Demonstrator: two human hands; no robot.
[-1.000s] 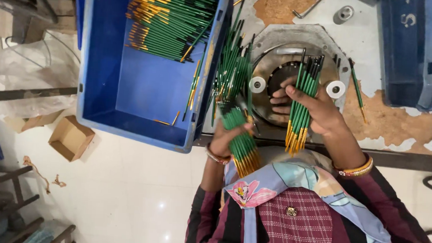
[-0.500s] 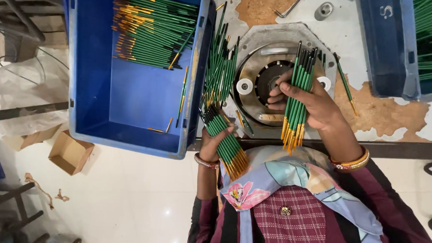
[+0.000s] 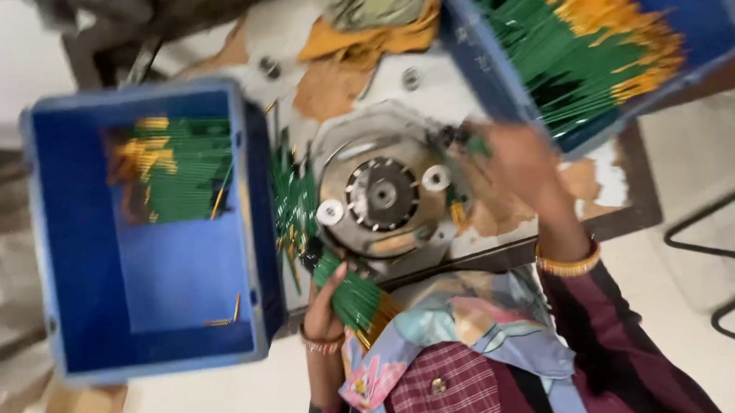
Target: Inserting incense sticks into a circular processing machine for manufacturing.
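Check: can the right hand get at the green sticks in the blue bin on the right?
Probably yes. The right hand is raised at the open-topped blue bin, and nothing covers the green sticks; motion blur hides the fingers.

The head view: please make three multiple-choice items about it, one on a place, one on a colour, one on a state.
1. Where is the left hand?
A. inside the left crate
B. at the table's near edge, below the round metal disc
C. on the cloth

2. What colour are both crates?
A. blue
B. red
C. grey

3. What is the state of the left hand?
A. open and flat
B. closed around a bundle of green sticks
C. out of view

Answers:
1 B: the hand sits just below the disc, outside the left crate and far from the yellow cloth.
2 A: the left crate and the right crate both have blue walls.
3 B: its fingers wrap the bundle, whose yellowish ends stick out toward the person. The right hand is blurred near the right crate.
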